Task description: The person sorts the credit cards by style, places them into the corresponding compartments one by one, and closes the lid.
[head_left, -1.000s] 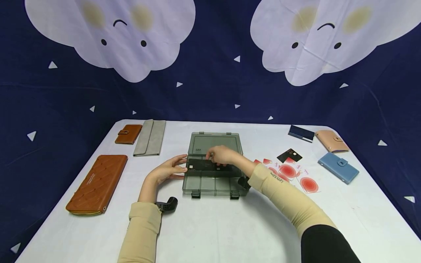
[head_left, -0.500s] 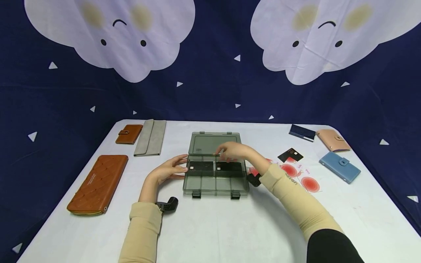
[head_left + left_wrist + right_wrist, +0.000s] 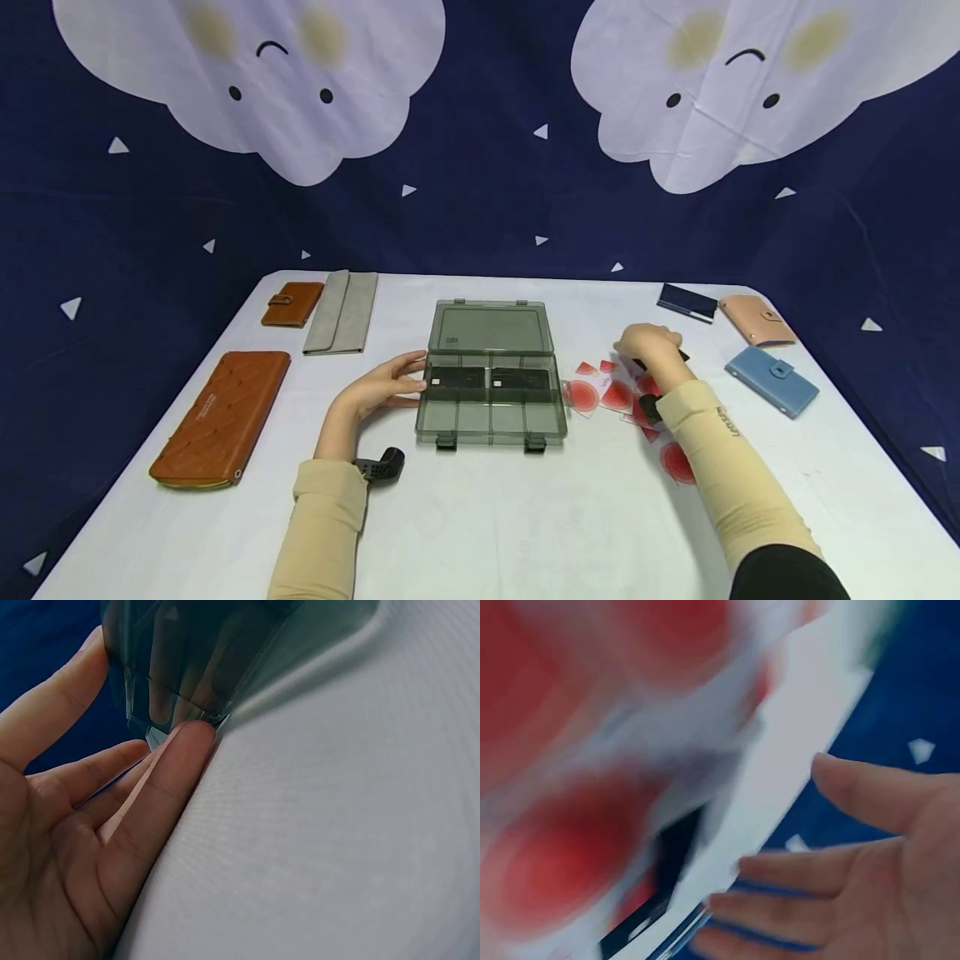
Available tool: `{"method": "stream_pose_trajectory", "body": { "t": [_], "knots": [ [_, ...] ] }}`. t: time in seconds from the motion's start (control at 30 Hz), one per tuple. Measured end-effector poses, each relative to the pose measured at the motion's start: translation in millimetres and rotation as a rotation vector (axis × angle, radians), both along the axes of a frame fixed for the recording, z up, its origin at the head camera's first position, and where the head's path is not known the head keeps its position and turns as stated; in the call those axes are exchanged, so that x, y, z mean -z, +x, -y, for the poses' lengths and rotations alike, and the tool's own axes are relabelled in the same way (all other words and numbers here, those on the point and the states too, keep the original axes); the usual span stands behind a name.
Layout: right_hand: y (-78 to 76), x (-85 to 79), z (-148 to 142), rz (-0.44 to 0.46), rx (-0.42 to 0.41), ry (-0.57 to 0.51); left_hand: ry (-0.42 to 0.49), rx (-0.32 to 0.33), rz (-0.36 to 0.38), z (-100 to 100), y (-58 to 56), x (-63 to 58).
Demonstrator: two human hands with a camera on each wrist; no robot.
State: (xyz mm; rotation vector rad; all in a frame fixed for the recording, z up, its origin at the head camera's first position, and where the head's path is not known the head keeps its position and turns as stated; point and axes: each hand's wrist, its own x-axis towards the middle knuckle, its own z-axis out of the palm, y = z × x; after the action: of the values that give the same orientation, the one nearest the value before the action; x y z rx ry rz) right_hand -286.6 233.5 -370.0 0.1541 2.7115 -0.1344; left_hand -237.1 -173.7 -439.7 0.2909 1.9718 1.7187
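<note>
A see-through grey-green plastic box (image 3: pixel 453 421) lies with its lid (image 3: pixel 491 327) folded back. Two black cards (image 3: pixel 457 378) lie side by side in its middle compartments. At the box's left side, my left hand (image 3: pixel 378 389) touches the edge with nearly straight, spread fingers, the fingertips right at the wall in the left wrist view. Over the loose cards on the right is my right hand (image 3: pixel 649 342), fingers extended and nothing between them in the blurred right wrist view. It partly covers a black card (image 3: pixel 676 855). Beside that lie several red-patterned white cards (image 3: pixel 617 395).
At the left lie a large brown wallet (image 3: pixel 221 421), a small brown wallet (image 3: pixel 294 304) and a grey folding case (image 3: pixel 341 312). To the right are a dark blue flat block (image 3: pixel 687 302), a tan card holder (image 3: pixel 756 320) and a blue one (image 3: pixel 771 382).
My right hand has left the box and moved right to the loose cards. The second black card now lies in full view in the box. My left hand has stayed in place.
</note>
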Motion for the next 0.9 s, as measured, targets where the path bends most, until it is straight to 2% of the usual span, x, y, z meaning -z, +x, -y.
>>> {"method": "stream_pose_trajectory", "body": {
  "t": [0.07, 0.17, 0.3, 0.4, 0.43, 0.5, 0.57, 0.63, 0.73, 0.8, 0.9],
  "knots": [
    [-0.8, 4.3, -6, 0.071, 0.087, 0.087, -0.003, 0.0, -0.001, 1, -0.3, -0.1],
    [-0.6, 8.3, -7, 0.086, 0.078, 0.081, -0.006, 0.0, 0.0, 2, 0.1, 0.0],
    [-4.0, 13.1, -4, 0.021, -0.09, -0.068, -0.018, -0.006, 0.003, 1, 0.7, -0.5],
    [-8.8, 17.3, -2, 0.0, -0.25, -0.267, -0.023, -0.005, -0.002, 1, 0.6, -1.0],
    [-10.6, 18.7, -2, -0.008, -0.279, -0.334, -0.024, -0.003, -0.001, 1, 0.5, -1.4],
    [-13.6, 20.6, -1, -0.04, -0.282, -0.436, -0.025, -0.007, 0.004, 0, 0.3, -2.0],
    [-15.6, 21.5, 0, -0.101, -0.198, -0.441, -0.026, -0.002, 0.0, 0, 0.3, -2.3],
    [-16.9, 21.3, 2, -0.148, -0.063, -0.36, -0.028, -0.008, 0.006, 0, 0.4, -2.5],
    [-19.0, 20.6, 2, -0.126, 0.108, -0.242, -0.026, -0.008, 0.007, 0, 0.7, -2.3],
    [-21.6, 20.9, 1, -0.086, 0.157, -0.229, -0.024, -0.009, 0.008, 0, 0.5, -1.9],
    [-25.3, 22.6, -4, -0.058, 0.148, -0.258, -0.022, -0.005, 0.004, 0, 0.3, -0.6]
  ]
}}
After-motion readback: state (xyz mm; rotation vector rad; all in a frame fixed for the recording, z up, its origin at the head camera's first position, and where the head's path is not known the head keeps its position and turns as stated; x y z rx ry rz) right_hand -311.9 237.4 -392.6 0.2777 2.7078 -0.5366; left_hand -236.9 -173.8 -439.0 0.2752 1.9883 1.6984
